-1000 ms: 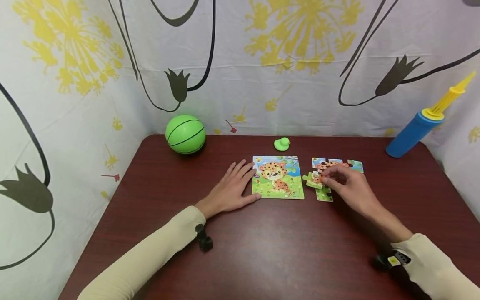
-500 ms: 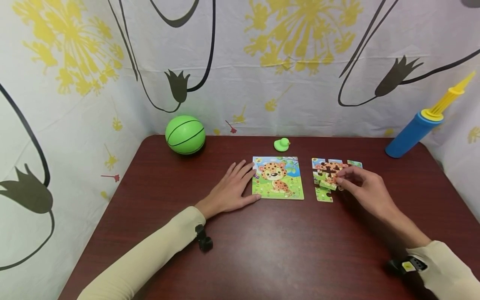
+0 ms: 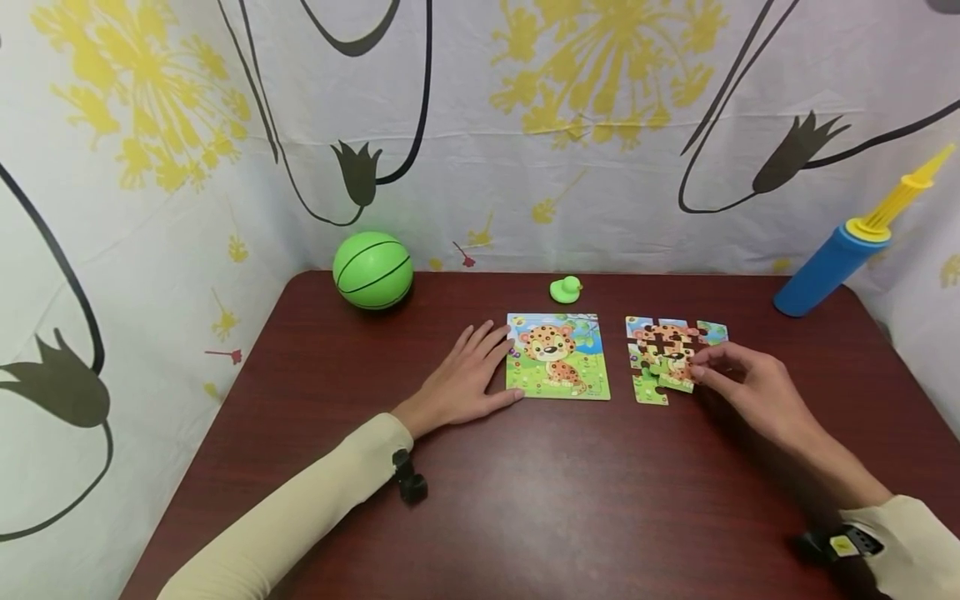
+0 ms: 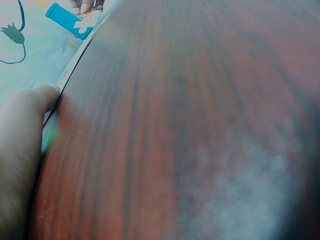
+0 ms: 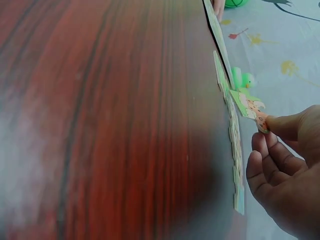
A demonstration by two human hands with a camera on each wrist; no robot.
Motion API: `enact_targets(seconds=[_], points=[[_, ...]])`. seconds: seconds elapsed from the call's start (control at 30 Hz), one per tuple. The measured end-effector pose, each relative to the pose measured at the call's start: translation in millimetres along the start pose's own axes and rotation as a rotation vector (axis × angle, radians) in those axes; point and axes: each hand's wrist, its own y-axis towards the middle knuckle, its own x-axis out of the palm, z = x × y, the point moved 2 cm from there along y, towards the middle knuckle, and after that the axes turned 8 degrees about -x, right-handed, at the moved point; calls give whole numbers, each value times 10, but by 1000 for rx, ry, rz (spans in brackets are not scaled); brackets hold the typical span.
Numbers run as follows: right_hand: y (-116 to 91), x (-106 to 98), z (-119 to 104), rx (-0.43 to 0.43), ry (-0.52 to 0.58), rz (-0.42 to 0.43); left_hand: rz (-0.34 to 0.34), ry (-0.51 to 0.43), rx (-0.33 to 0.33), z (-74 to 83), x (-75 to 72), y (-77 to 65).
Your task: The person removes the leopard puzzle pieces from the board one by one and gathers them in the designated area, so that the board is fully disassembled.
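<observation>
A puzzle piece point(image 5: 245, 105) with green grass and spotted orange print is pinched between the thumb and fingers of my right hand point(image 3: 757, 396). It is held just above the jigsaw pieces point(image 3: 651, 389) laid out on the table, which form part of a leopard picture. Left of them lies a square leopard picture board point(image 3: 557, 357). My left hand point(image 3: 465, 377) rests flat at the board's left edge, fingers spread and thumb at its lower corner. In the left wrist view only the thumb side of that hand point(image 4: 25, 135) shows.
A small green toy duck point(image 3: 566, 290) stands behind the board. The green ball point(image 3: 372, 271) sits at the back left, and a blue and yellow hand pump point(image 3: 832, 267) leans at the back right. A patterned cloth point(image 3: 465, 125) hangs behind the dark wooden table point(image 3: 517, 508).
My right hand has carried the puzzle piece rightward, from the left side of the laid-out pieces to over their lower middle. The left hand stays in place on the board.
</observation>
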Motion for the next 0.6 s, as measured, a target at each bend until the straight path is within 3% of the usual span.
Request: enact_targets(seconds=[0.6], points=[[-43, -149, 166, 24, -36, -107, 1, 17, -1, -4, 10, 6]])
